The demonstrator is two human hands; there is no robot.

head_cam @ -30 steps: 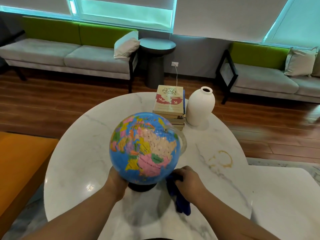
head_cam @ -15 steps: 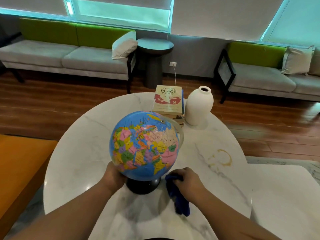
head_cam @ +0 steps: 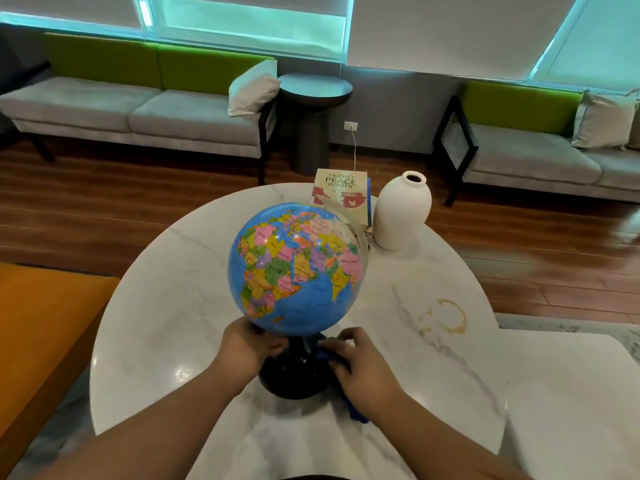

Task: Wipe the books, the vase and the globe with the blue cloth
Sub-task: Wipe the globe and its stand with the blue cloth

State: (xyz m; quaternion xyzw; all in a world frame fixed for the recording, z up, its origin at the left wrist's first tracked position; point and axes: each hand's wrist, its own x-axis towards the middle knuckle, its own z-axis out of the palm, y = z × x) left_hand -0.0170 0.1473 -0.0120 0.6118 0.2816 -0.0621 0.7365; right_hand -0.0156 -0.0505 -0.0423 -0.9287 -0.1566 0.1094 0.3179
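Observation:
A colourful globe (head_cam: 298, 268) on a black stand (head_cam: 294, 372) stands upright on the round marble table (head_cam: 166, 306). My left hand (head_cam: 247, 348) grips the stand's neck just under the ball. My right hand (head_cam: 360, 368) holds the blue cloth (head_cam: 353, 410) against the right side of the black stand; most of the cloth is hidden under the hand. A stack of books (head_cam: 341, 197) lies at the table's far edge, partly behind the globe. The white vase (head_cam: 401, 213) stands to the right of the books.
A brown ring stain (head_cam: 445, 317) marks the table right of the globe. An orange seat (head_cam: 41, 323) is at the left, a second white tabletop (head_cam: 571, 393) at the right. Grey sofas and a dark side table (head_cam: 313, 112) stand along the far wall.
The globe has come down to stand upright on the table and has turned. My left hand slid from the ball to the stand's neck. My right hand moved the cloth onto the base.

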